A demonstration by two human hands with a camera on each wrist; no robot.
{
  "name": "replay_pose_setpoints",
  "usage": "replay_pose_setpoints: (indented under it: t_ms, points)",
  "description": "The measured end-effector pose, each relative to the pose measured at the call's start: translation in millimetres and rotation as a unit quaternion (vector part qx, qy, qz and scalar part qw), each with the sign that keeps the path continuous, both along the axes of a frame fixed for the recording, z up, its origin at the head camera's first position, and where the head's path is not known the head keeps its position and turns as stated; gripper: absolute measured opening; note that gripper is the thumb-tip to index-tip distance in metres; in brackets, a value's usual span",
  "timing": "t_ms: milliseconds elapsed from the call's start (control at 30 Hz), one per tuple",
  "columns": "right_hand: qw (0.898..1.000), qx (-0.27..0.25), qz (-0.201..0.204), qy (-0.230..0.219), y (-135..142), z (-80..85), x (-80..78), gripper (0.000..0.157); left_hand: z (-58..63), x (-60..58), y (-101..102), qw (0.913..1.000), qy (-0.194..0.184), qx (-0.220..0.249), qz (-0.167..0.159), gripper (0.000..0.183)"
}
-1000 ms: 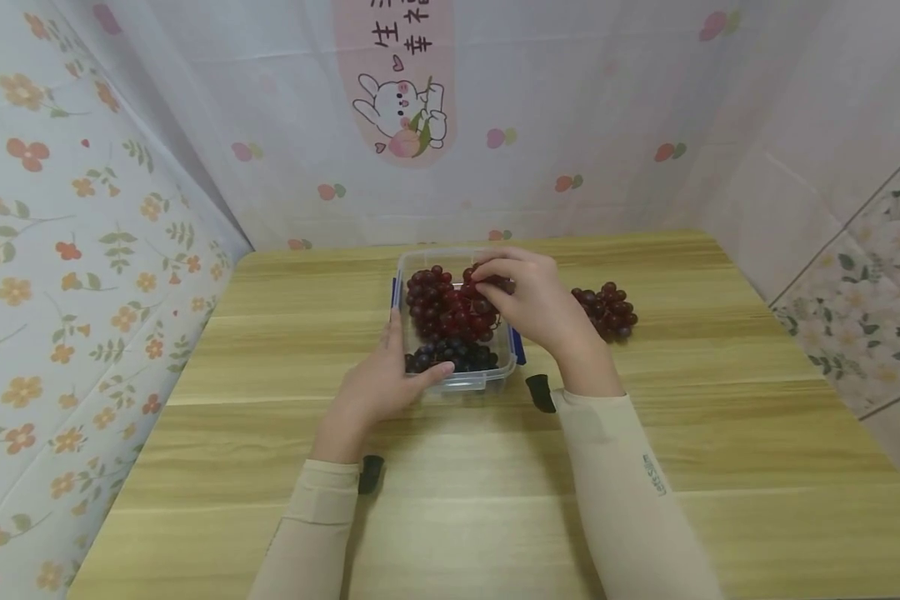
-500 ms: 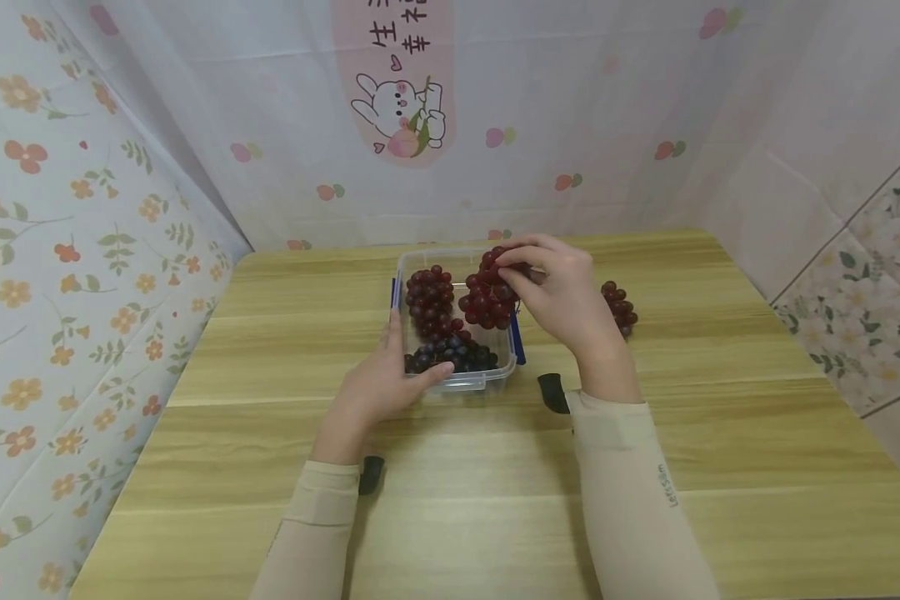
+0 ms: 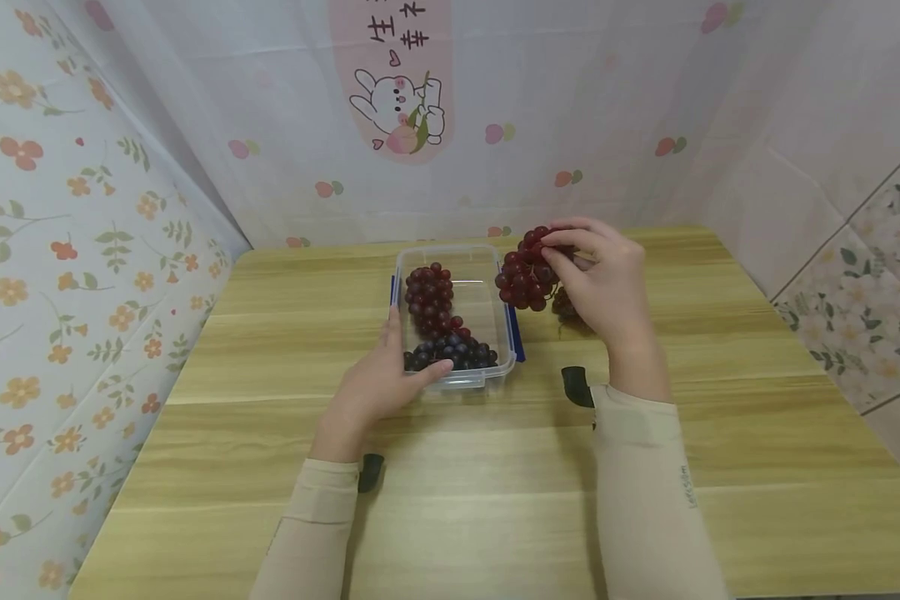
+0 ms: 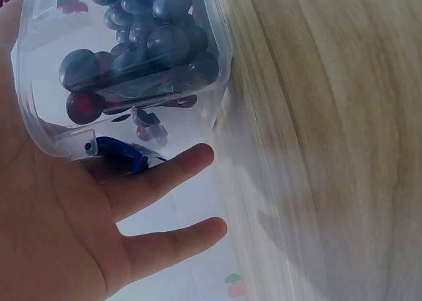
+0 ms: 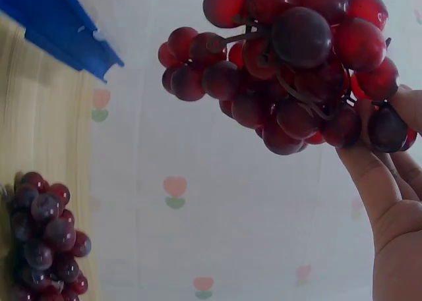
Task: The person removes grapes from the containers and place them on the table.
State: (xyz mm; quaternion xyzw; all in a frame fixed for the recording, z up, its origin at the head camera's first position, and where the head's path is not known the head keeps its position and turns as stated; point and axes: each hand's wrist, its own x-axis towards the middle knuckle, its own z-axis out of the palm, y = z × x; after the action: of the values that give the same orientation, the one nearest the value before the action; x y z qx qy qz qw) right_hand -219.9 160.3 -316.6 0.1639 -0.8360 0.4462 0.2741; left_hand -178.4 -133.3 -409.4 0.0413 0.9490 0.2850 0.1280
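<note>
My right hand (image 3: 603, 279) pinches a bunch of red grapes (image 3: 523, 279) by its top, holding it up just right of a clear plastic food container (image 3: 504, 333). In the right wrist view the held grapes (image 5: 283, 83) hang from thumb and fingers, with stems showing. My left hand (image 3: 375, 387) rests against the container's near-left corner, thumb over the front rim. Its visible fingers (image 4: 165, 182) lie straight and spread in the left wrist view. Inside the container, red grapes (image 3: 429, 300) lie along the left and dark grapes (image 3: 453, 352) along the front.
Another red bunch (image 5: 53, 242) lies on the wooden table (image 3: 465, 517) right of the container, partly hidden behind my right hand in the head view. Blue latch flaps (image 3: 516, 335) stick out at the container's sides. A patterned curtain (image 3: 607, 100) hangs behind the table.
My right hand has lifted the red bunch out of the container and carried it right, past the rim. The container's back right now shows bare bottom. My left hand has stayed put.
</note>
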Motion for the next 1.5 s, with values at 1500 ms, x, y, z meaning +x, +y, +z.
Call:
replay_pose_setpoints:
  t_ms: [1500]
  points:
    - [0.943, -0.188, -0.274, -0.022, 65, -29.8, -13.7, 0.015, -0.7, -1.0, 1, 1.0, -0.001, -0.006, -0.002, 0.135]
